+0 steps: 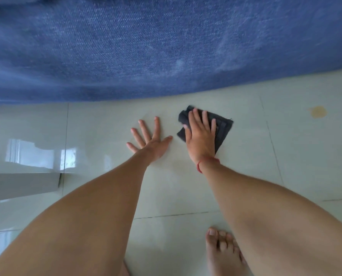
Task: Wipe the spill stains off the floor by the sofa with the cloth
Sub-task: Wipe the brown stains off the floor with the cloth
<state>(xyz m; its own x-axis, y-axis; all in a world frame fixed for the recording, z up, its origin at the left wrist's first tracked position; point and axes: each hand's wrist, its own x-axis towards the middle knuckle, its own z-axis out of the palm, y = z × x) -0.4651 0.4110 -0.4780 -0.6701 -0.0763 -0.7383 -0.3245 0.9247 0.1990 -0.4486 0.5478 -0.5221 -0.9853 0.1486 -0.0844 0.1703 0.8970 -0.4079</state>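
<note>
A dark grey folded cloth (223,128) lies on the pale tiled floor (186,192) just in front of the blue sofa (146,48). My right hand (201,134) presses flat on top of the cloth with its fingers spread, a red band on the wrist. Left of it, my left hand (149,138) rests flat on the bare tile with fingers apart and holds nothing. A yellowish stain (318,111) marks the floor to the right of the cloth, near the sofa's edge.
A bare foot (223,253) stands on the tile at the bottom right. A grey flat object (20,186) lies at the left edge. Bright window glare reflects on the glossy tiles at the left.
</note>
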